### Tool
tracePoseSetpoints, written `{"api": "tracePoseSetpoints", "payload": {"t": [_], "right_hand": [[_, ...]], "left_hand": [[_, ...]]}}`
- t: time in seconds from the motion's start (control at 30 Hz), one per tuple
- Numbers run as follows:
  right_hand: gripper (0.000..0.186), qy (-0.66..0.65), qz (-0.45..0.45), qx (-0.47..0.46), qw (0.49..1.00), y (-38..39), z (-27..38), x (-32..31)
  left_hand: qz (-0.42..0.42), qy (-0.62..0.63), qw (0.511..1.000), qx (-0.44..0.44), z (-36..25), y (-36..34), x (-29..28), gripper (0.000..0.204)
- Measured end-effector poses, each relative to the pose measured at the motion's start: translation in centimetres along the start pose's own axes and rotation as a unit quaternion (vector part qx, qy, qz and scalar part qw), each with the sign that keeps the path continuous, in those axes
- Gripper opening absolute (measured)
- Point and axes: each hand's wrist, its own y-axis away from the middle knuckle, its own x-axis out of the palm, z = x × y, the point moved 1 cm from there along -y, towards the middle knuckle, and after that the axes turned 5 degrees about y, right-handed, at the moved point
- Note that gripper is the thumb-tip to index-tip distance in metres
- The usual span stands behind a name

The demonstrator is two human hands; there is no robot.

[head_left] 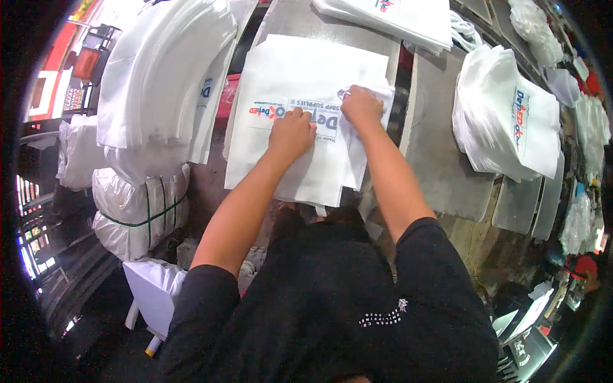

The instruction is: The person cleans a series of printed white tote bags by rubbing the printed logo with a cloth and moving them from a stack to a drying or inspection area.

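Observation:
A white printed fabric bag [287,73] lies flat on the grey board in front of me, with blue and red lettering across its middle. My left hand [292,134] is on the bag's face with its fingers curled together against the print. At the bag's right side, my right hand [363,105] is closed on a folded-over part of the cloth, which bunches up around the fingers. The fingertips of both hands are partly hidden. A short white strap [320,210] sticks out at the bag's near edge.
A thick stack of white bags [163,83] hangs at the left, above a wrapped bundle [137,207] tied with green cord. Another bag stack [396,19] lies at the far end. More printed bags [504,115] rest on the grey boards [447,147] at the right.

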Motion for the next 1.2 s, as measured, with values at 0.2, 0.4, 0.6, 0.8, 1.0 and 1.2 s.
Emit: {"api": "tracePoseSetpoints", "payload": {"t": [0.2,0.4,0.6,0.8,1.0,1.2], "right_hand": [[0.035,-0.068,0.047,0.009,0.997,4.1,0.4,1.2],[0.032,-0.202,-0.150,0.029,0.967,7.2,-1.0,4.8],[0.036,-0.215,-0.162,0.032,0.963,5.1,-2.3,4.8],[0.048,-0.261,-0.163,-0.034,0.951,4.3,-3.2,6.0],[0.044,-0.156,-0.116,-0.047,0.980,6.7,-2.9,5.7],[0.036,-0.271,-0.048,-0.067,0.959,9.5,0.2,4.4]], "left_hand": [[-0.061,0.015,0.998,0.005,0.3,-2.6,1.6,0.031],[-0.014,-0.024,0.992,0.120,-2.1,-5.2,1.7,0.044],[-0.064,0.050,0.986,0.146,0.2,-5.2,1.5,0.027],[-0.084,0.080,0.970,0.215,4.3,-2.2,0.9,0.017],[-0.124,0.147,0.943,0.272,7.5,1.3,-0.3,0.029],[-0.021,0.268,0.957,0.104,8.6,1.8,-0.5,0.030]]}}
